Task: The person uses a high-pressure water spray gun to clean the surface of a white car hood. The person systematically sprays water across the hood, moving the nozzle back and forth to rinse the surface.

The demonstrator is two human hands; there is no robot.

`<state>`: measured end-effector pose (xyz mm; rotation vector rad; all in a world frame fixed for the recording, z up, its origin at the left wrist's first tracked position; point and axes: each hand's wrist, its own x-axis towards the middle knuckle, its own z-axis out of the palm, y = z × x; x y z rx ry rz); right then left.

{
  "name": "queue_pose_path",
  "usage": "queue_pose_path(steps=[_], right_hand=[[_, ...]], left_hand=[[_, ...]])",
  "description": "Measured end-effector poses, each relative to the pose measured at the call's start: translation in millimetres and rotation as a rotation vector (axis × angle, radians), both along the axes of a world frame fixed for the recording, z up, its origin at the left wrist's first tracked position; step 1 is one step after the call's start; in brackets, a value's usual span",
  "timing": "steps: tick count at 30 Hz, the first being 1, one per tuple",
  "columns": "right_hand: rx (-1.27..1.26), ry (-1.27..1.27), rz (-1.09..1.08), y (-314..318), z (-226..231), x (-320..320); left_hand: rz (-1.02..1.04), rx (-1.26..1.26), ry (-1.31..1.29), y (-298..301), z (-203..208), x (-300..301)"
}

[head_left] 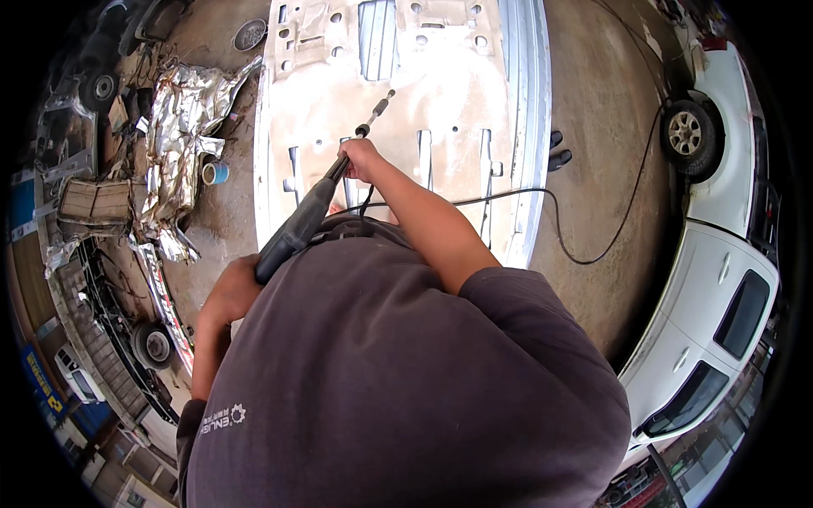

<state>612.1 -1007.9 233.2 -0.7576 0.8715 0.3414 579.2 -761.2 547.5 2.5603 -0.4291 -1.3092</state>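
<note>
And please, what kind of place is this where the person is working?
Probably a vehicle repair or body workshop, though I cannot be certain: a white vehicle stands on the right, a wheel shows at the lower left, and a large slotted metal panel lies straight ahead.

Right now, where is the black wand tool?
In the head view, the black wand tool slants left of centre, held by the left hand at its rear and the right hand farther forward, its tip over the pale slotted panel.

Crumpled silver sheeting [176,127] lies left; a white vehicle [673,313] stands right.
</note>
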Motion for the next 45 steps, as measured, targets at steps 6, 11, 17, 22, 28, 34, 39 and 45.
queue_pose_path(steps=[6, 11, 17, 22, 28, 34, 39, 45], right_hand=[[0.157, 0.083, 0.009, 29, -35, -17], [0.053, 0.005, 0.065, 23, -15, 6], [0.108, 0.029, 0.125, 36, -37, 9], [0.097, 0.065, 0.084, 55, -26, 17], [0.094, 0.032, 0.122, 61, -18, 32], [0.114, 0.044, 0.149, 75, -33, 42], [0.041, 0.008, 0.192, 79, -21, 59], [0.088, 0.071, 0.224, 105, -33, 47]], left_hand=[[-0.059, 0.063, 0.001, 10, 2, 11], [0.022, 0.037, 0.020, 10, 7, 7], [-0.013, 0.054, -0.032, 25, 2, 14], [0.018, 0.060, -0.010, 46, -4, 19], [0.033, 0.066, -0.048, 55, -1, 20], [0.072, 0.046, -0.022, 71, -6, 27], [0.132, 0.030, -0.048, 75, 0, 20], [0.154, 0.034, -0.028, 89, 0, 23]])
